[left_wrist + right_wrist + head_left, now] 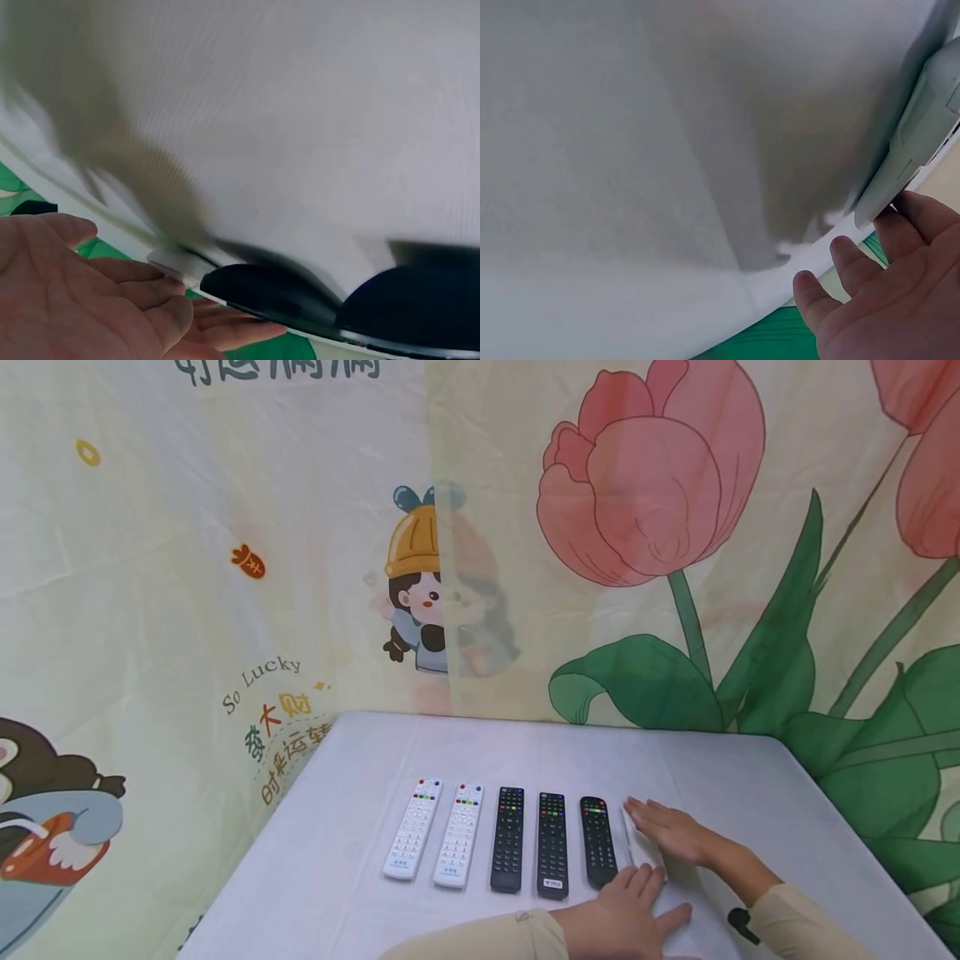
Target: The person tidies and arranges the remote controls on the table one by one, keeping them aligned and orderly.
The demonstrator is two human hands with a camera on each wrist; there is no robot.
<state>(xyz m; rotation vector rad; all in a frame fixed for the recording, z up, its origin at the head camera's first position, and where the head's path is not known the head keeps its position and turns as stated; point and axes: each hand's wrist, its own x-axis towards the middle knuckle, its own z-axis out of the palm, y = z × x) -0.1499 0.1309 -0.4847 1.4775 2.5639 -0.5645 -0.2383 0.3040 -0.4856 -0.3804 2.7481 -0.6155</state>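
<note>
A white remote control (640, 842) lies at the right end of a row of remotes, partly covered by both hands. My left hand (624, 912) reaches over its near end with fingers extended and spread; in the left wrist view those fingers are at the remote's white tip (178, 264). From the right side, my right hand (675, 832) lies over the far end, fingers nearly straight. The right wrist view shows the right hand's fingertips (904, 206) against the end of the white remote (919, 124). Just left of it lies a short black remote (597, 842).
Two black remotes (552, 843) (507, 839) and two white remotes (458, 835) (412, 828) continue the row leftward, all roughly upright and spaced apart. They lie on a white-covered table (360, 752). A printed cloth (337, 527) hangs behind the table.
</note>
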